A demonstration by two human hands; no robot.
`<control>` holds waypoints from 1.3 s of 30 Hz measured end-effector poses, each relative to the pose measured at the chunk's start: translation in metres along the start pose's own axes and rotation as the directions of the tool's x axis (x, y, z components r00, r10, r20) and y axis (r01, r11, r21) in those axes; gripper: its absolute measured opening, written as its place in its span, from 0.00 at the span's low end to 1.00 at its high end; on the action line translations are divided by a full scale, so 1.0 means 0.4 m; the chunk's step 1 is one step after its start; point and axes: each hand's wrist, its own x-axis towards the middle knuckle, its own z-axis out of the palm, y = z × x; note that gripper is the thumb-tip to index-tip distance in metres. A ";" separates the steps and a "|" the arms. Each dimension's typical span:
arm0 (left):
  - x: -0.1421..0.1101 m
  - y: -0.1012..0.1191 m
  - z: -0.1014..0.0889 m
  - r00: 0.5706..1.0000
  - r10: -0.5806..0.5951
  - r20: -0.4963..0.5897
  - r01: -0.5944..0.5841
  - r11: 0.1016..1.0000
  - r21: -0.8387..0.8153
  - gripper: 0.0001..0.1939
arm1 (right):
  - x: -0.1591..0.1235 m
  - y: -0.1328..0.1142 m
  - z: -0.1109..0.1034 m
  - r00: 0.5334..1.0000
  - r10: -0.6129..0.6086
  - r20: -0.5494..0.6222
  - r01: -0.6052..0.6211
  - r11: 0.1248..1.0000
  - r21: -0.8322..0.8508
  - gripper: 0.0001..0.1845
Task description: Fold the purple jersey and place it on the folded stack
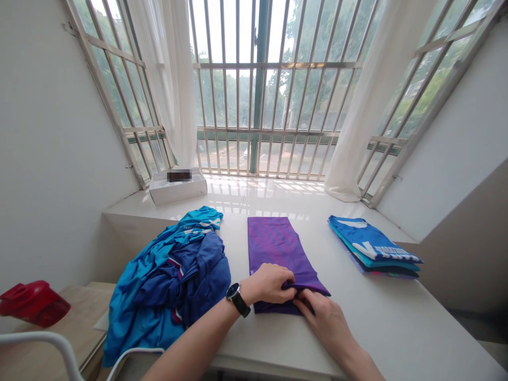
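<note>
A purple shirt (273, 241) lies folded into a long narrow shape on the white table, its far end flat and its near end bunched under my hands. My left hand (272, 283), with a black watch on the wrist, pinches the cloth near the close end. Close beside it, my right hand (320, 312) grips the shirt's near edge between thumb and fingers. Both sets of fingertips almost meet, and the cloth between them is partly hidden.
Crumpled blue shirts (170, 280) are heaped on the left, hanging over the table edge. A stack of folded shirts (373, 246) sits on the right. Behind, a white box (178, 189) rests on the window ledge (254, 193). A red cap (35, 302) lies at far left.
</note>
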 end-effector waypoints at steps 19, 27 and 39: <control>-0.005 0.002 0.020 0.995 0.061 0.082 -0.068 0.994 0.083 0.12 | 0.004 0.038 -0.036 0.986 -0.020 0.163 -0.004 0.990 0.143 0.13; -0.006 0.000 0.016 0.995 0.066 0.079 -0.071 0.995 0.071 0.09 | -0.019 0.063 -0.083 0.958 -0.170 0.229 0.109 0.960 0.257 0.06; 0.002 -0.011 0.002 0.997 0.021 0.071 -0.020 1.000 -0.016 0.09 | -0.019 0.051 -0.073 0.970 -0.201 0.139 0.132 0.909 0.396 0.08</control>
